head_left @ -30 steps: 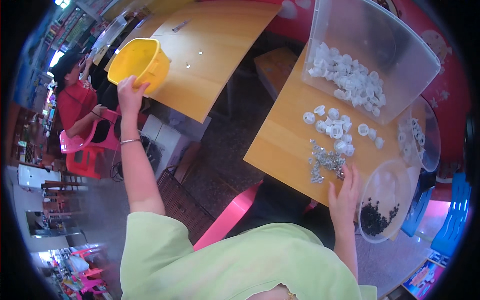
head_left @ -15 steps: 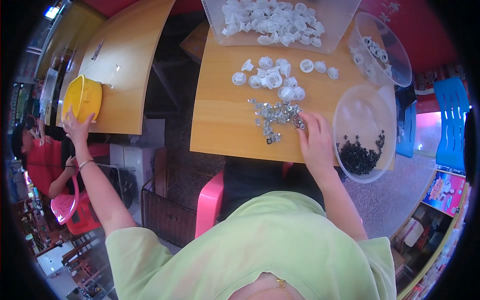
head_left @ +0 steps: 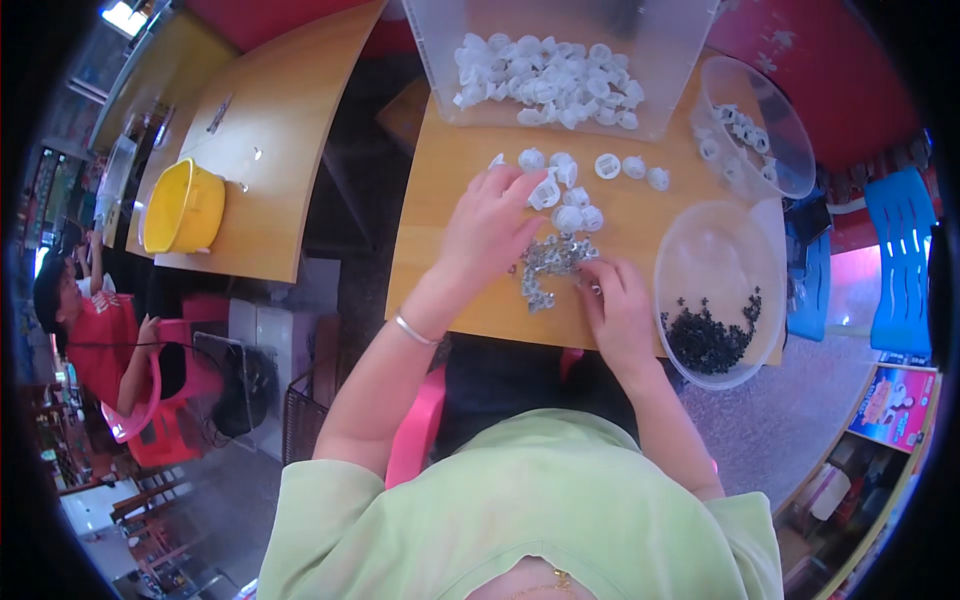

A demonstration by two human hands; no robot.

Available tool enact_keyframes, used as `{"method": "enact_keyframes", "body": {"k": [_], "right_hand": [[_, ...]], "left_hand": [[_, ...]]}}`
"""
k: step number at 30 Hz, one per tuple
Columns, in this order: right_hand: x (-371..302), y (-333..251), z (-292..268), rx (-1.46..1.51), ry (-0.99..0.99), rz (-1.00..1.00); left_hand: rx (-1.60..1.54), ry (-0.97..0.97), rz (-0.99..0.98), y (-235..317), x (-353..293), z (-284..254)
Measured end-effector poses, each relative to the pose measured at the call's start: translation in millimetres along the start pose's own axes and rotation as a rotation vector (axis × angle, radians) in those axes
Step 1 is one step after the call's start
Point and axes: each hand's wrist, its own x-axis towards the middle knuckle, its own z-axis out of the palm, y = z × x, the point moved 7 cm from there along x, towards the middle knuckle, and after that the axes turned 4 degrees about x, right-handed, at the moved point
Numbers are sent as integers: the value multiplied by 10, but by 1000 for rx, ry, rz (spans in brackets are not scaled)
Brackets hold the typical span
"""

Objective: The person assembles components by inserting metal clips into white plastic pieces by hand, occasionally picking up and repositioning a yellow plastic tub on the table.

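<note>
My left hand [head_left: 490, 222] is over the white plastic caps [head_left: 570, 205] on the wooden table, palm down, thumb and fingers apart; it covers some of the caps. My right hand [head_left: 617, 315] is at the near right side of a heap of small silvery metal pieces [head_left: 545, 262]. Its thumb and fingertips are drawn together around a small metal piece, partly hidden by the fingers. Beyond the heap, more round white caps [head_left: 633, 167] lie loose.
A clear bin [head_left: 655, 110] of white caps stands at the back. To the right are a clear bowl [head_left: 735, 235] with small black parts and another clear bowl [head_left: 800, 110] with white parts. A yellow basket [head_left: 190, 205] stands on the left table; a person in red [head_left: 105, 325] sits nearby.
My left hand has left the yellow basket and come over to the white caps. My right hand has shifted slightly left and nearer, staying at the metal heap.
</note>
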Motion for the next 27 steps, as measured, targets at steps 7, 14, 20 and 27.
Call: {"method": "enact_keyframes", "body": {"k": [7,14,20,27], "right_hand": [[-104,-74,-89,-16,20,-73],[-115,12,-55,-95,-45,17],[-112,69,17,-107,-70,93],[-124,15,-16,-68,-74,77]], "left_hand": [[171,-144,65,-110,145,488],[60,-70,56,-189,140,373],[-37,-13,-27,-138,106,259],[87,-110,3,-216,130,440]]}}
